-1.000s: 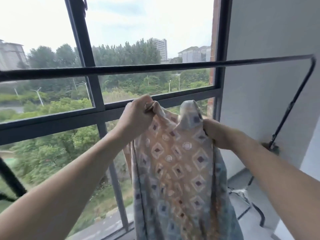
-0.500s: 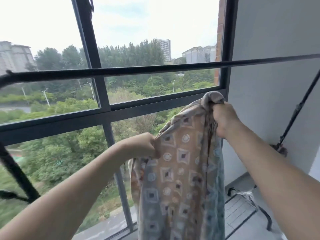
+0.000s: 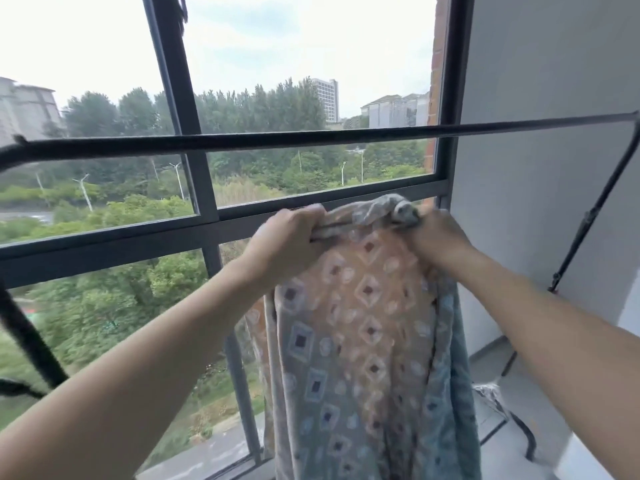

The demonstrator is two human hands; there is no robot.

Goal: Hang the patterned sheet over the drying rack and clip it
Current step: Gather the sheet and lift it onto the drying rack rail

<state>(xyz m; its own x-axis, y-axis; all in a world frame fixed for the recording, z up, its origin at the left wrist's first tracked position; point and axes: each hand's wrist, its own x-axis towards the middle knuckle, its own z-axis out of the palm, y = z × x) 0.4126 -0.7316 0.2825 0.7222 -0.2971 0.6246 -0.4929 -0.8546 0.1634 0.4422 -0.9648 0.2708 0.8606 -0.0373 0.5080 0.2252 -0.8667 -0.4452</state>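
Both hands, left hand point(image 3: 289, 237) and right hand point(image 3: 438, 233), grasp the bunched sheet point(image 3: 360, 327) with curled fingers. It hangs below the rack bar point(image 3: 311, 138), before a window point(image 3: 194, 109) and grey wall point(image 3: 540, 168).

Dark-framed window point(image 3: 194, 188) with vertical mullion and horizontal rail; beyond the glass, green trees point(image 3: 242, 109), street lamps point(image 3: 83, 192), pale high-rise blocks point(image 3: 327, 98) under overcast sky; grey wall point(image 3: 554, 168) at right; grey floor point(image 3: 540, 393) below.

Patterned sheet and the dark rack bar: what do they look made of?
The patterned sheet looks like soft woven fabric: it bunches and drapes where the left hand and right hand grip it. The dark horizontal rack bar looks like matte-painted metal, thin and rigid, though that is uncertain.
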